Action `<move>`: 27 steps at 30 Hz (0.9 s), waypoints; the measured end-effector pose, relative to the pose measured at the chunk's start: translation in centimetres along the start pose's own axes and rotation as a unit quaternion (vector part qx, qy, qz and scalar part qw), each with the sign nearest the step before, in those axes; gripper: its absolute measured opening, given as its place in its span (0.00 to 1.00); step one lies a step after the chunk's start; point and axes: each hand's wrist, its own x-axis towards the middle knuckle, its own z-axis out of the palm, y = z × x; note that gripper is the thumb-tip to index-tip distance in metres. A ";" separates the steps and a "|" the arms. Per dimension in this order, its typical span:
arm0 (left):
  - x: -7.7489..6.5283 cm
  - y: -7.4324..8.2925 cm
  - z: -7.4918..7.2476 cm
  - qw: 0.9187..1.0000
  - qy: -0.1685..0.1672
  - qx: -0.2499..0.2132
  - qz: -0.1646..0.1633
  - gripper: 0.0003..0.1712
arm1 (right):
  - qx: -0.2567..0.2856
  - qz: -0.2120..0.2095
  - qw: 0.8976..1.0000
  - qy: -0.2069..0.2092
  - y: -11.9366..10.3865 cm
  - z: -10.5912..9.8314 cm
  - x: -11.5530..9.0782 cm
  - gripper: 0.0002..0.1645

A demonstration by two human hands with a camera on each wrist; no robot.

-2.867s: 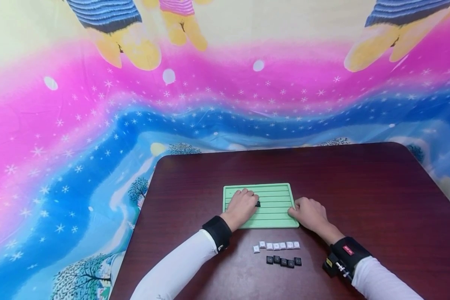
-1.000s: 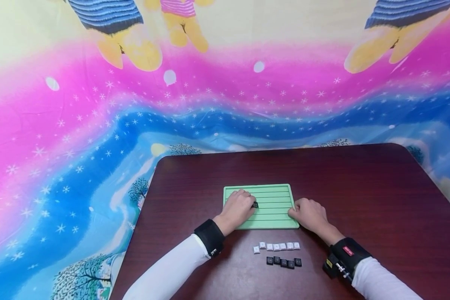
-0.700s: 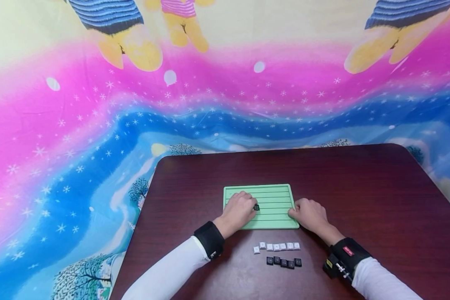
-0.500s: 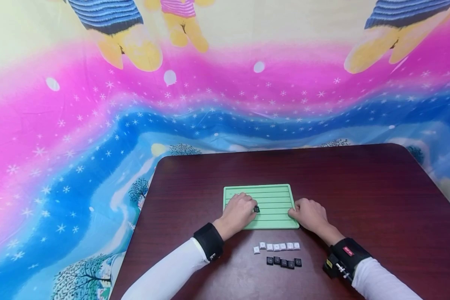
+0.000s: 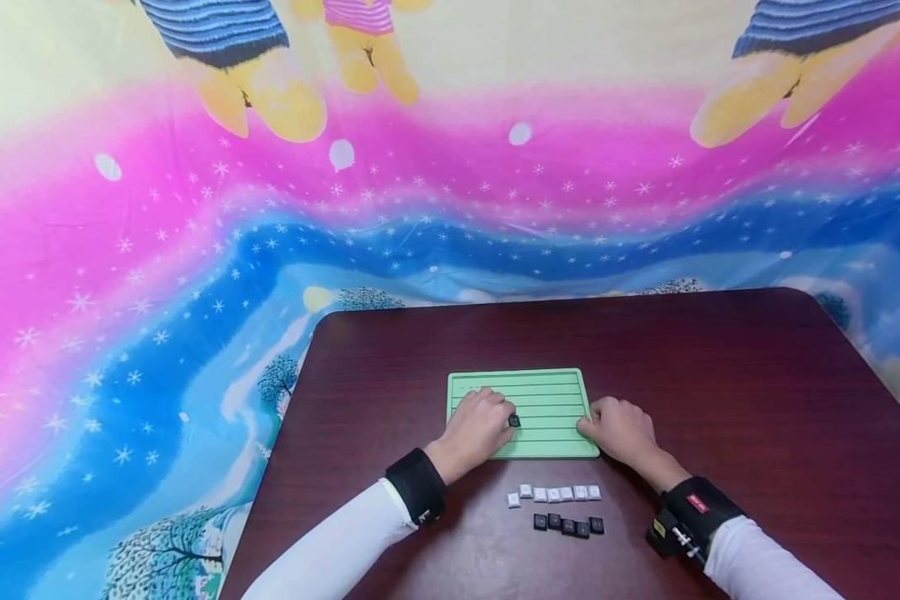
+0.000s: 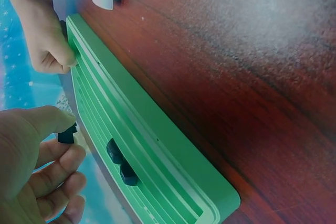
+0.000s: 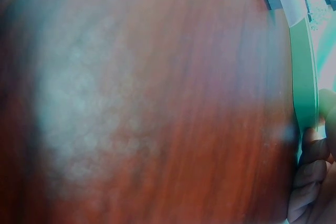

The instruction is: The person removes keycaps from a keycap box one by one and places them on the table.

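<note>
My left hand (image 5: pixel 478 427) is over the left half of a green ridged tray (image 5: pixel 547 411), pinching a black keycap (image 5: pixel 514 422) between thumb and finger. In the left wrist view this keycap (image 6: pixel 66 134) is held above the tray, its other fingers loosely curled. Two more black keycaps (image 6: pixel 121 163) sit side by side in one groove of the tray; my left hand hides them in the head view. My right hand (image 5: pixel 621 429) grips the tray's right edge, thumb over the rim and fingers curled at the outer side, as the right wrist view shows.
In front of the tray lies a row of several white keycaps (image 5: pixel 553 494), the leftmost a little out of line. Nearer still is an uneven row of several black keycaps (image 5: pixel 567 527). The dark red table (image 5: pixel 705 358) ends at a patterned cloth (image 5: pixel 450 200) behind.
My left hand, still pinching the black keycap, has shifted slightly left and then toward the near side of the tray. The right hand and the tray have stayed put.
</note>
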 end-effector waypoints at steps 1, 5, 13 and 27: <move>-0.1 0.0 0.0 1.000 0.000 -0.001 0.001 0.11 | 0.001 -0.001 1.000 0.000 0.0 0.0 0.0 0.20; -0.3 0.2 -0.1 1.000 0.002 -0.004 0.006 0.10 | 0.004 -0.003 1.000 0.000 -0.1 -0.1 -0.1 0.20; -0.7 0.4 -0.2 1.000 -0.001 -0.006 0.010 0.10 | 0.000 -0.002 1.000 0.000 -0.2 -0.1 -0.1 0.21; -1.4 0.6 -0.1 1.000 0.007 -0.008 0.012 0.09 | -0.002 0.007 1.000 -0.008 0.0 0.0 0.0 0.20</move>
